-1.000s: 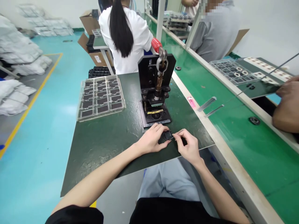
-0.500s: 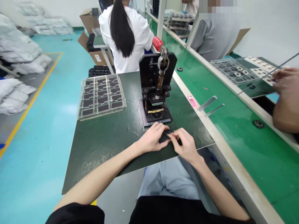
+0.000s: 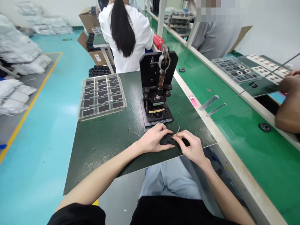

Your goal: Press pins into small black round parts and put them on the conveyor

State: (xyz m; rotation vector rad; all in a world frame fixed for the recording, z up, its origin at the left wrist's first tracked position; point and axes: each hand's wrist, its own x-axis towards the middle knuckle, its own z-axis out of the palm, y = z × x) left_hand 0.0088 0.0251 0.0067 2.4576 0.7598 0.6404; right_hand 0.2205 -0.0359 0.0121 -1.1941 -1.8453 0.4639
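From the head view, the left hand (image 3: 153,139) clasps a round black part (image 3: 167,139) near the front edge of the dark green bench (image 3: 100,147), just below a black hand press (image 3: 156,90). The right hand's (image 3: 190,147) narrowly closed fingers (image 3: 180,135) seem to pinch a thin metal pin (image 3: 178,130) at the part.

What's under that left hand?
The left hand rests on a round black part lying on the dark green mat. The part's edge under the fingers is covered, so it cannot be seen.

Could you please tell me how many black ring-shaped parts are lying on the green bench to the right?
2. One black ring lies on the green bench, right of the black press; the other lies further right, near a co-worker's forearm. Others may be hidden.
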